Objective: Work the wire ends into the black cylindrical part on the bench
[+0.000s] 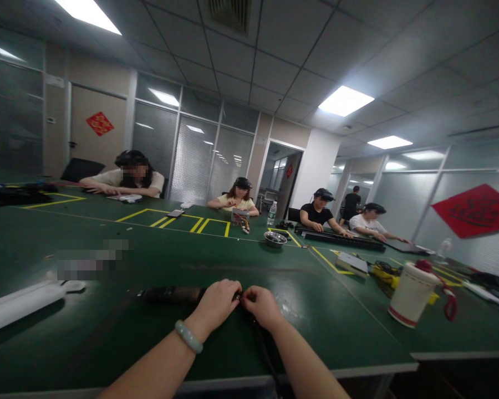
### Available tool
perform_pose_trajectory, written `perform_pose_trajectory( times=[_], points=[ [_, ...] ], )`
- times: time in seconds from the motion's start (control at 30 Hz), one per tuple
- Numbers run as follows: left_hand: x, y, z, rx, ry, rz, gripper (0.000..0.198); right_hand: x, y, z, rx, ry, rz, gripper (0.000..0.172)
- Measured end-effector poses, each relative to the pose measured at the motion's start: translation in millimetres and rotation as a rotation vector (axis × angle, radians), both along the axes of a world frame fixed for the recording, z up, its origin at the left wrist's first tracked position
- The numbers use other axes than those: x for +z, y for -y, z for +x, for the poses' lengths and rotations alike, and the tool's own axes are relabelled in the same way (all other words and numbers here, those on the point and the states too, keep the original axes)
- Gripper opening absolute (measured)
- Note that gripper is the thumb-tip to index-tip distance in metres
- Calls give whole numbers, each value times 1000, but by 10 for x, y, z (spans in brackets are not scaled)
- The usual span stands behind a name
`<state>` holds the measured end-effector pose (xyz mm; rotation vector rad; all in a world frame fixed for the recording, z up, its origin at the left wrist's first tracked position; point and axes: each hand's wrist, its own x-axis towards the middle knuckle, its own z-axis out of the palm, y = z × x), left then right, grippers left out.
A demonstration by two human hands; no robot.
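Observation:
A long dark cylindrical device [172, 295] lies across the green table in front of me, its narrow metallic-looking tip pointing left. My left hand [220, 299], with a pale green bangle at the wrist, is closed over its right end. Right beside it, my right hand [264, 305] pinches with thumb and forefinger at a small spot where both hands meet. Something tiny and shiny shows between the fingertips, too small to name. A black cable [264, 352] runs from under my right hand down to the table's front edge.
A white elongated object [25, 305] lies at left. A metal bowl [275, 239] and a water bottle [271, 213] stand ahead. At right are a white cup with a red lid [411, 293], a light box [352, 264] and yellow cable [385, 272]. Several people sit across the table.

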<state>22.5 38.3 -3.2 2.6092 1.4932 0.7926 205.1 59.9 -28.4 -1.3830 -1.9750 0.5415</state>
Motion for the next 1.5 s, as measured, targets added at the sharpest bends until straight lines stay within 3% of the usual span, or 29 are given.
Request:
perform_pose_trajectory(
  times=[0.7, 1.5],
  points=[
    [-53, -76, 7, 11, 3, 15, 10, -2, 12, 26, 19, -1, -2, 13],
    [26, -28, 12, 36, -20, -40, 11, 48, 20, 4, -12, -36, -87, 13]
  ],
)
